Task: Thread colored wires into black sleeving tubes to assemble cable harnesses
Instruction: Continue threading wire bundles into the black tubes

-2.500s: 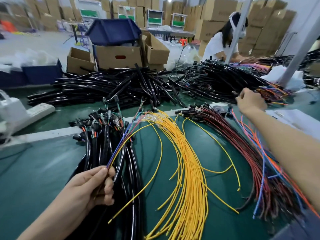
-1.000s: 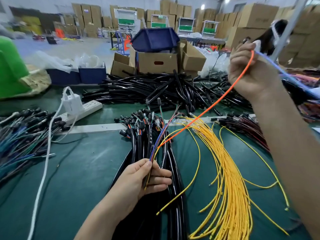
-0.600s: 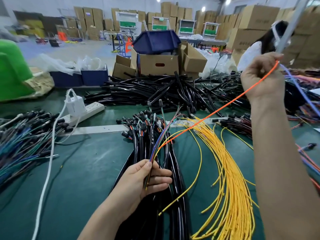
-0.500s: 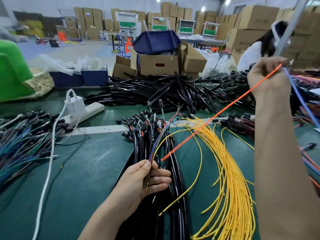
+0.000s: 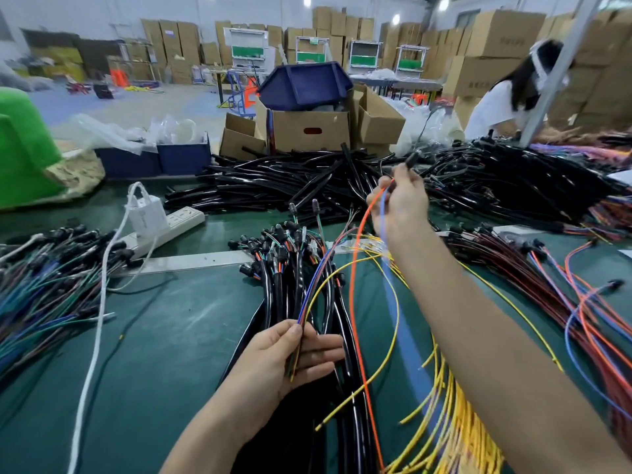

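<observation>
A: Where is there room on the mat (image 5: 191, 336)?
B: A bare green patch lies between the mixed wires (image 5: 41, 295) at far left and the black bundle (image 5: 294, 285) in the middle. Only a white cord (image 5: 97, 323) crosses it.
A: To the right?
B: Crowded. Yellow wires (image 5: 444, 422) fan out beside the bundle, the right forearm (image 5: 496, 336) spans above them, and red wires (image 5: 506, 268) lie beyond.
A: The far side?
B: A heap of black tubes (image 5: 290, 186) runs across, with boxes (image 5: 307, 131) behind.
A: Between the hands?
B: An orange wire (image 5: 351, 302) hangs from the right hand (image 5: 400, 206), close to the thin wires (image 5: 313, 289) pinched in the left hand (image 5: 284, 357).
</observation>
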Demonstrator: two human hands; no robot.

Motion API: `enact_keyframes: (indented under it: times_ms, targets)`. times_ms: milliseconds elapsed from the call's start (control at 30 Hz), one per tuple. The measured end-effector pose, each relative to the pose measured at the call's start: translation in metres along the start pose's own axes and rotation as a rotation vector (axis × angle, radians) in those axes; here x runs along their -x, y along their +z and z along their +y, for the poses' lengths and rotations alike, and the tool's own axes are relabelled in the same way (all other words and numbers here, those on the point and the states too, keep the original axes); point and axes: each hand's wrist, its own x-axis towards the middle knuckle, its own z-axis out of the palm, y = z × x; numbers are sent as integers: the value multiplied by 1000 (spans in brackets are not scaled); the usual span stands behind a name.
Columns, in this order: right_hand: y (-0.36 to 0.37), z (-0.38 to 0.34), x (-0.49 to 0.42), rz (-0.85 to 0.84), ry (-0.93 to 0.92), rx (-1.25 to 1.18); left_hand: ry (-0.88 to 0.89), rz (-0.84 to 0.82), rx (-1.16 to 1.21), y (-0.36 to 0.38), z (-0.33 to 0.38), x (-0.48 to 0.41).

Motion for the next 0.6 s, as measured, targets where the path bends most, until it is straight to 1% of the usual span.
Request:
enact_keyframes:
  times_ms: [67, 167, 267, 333, 400, 467, 533, 600]
  targets:
    - [-1, 15, 1, 13, -11, 171, 0, 5, 3, 1, 0, 1]
    - [-9, 29, -1, -83, -34, 410, -3, 23, 0, 0, 1, 0]
    - [-16, 26, -10, -146, -64, 581, -4, 41, 11, 0, 0, -1]
    - [-24, 26, -17, -143, -34, 643, -5, 49, 9, 0, -1, -2]
    - [-35, 23, -23, -84, 75, 620, -6, 51, 8, -1, -1, -2]
    - [-47, 22, -22, -60, 271, 534, -8, 50, 9, -1, -2, -3]
    - [-61, 26, -13, -122, 438, 473, -8, 46, 8, -2, -3, -3]
    - [-71, 30, 1, -247, 523, 495, -6, 44, 4, -1, -3, -3]
